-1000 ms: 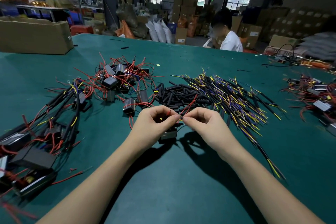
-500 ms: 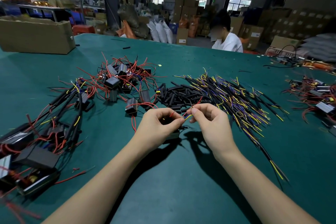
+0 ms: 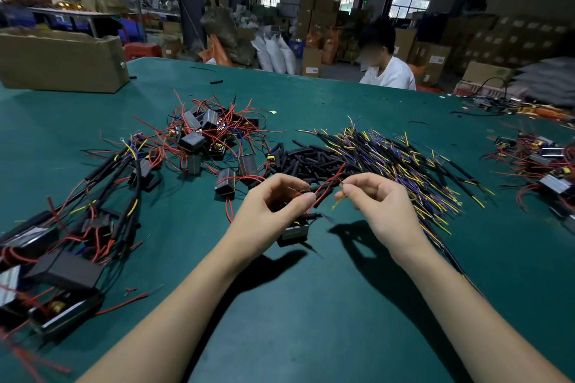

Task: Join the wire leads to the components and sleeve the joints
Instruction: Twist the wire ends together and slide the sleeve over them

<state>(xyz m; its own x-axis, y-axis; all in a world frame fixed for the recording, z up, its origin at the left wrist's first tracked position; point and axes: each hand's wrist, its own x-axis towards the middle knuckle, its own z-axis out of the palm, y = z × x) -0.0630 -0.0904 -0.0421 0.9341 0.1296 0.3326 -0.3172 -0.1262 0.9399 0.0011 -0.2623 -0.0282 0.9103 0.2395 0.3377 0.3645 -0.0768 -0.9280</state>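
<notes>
The left hand point(image 3: 273, 202) pinches a red lead point(image 3: 326, 185) whose small black component point(image 3: 292, 232) hangs under the fingers above the bench point(image 3: 311, 305); the right hand point(image 3: 376, 205) pinches a yellow-tipped wire point(image 3: 339, 201). Toward the far edge lie the multicoloured wire heap point(image 3: 401, 162), the red-wired component pile point(image 3: 208, 137) and black sleeves point(image 3: 305, 158).

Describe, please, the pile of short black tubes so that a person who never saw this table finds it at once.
Start from the green table and look just beyond the two hands, near the middle. The pile of short black tubes lies there, between the heap of black components with red wires and the spread of yellow and purple leads. Unlike both neighbours, it is plain black, with no coloured wire.
</notes>
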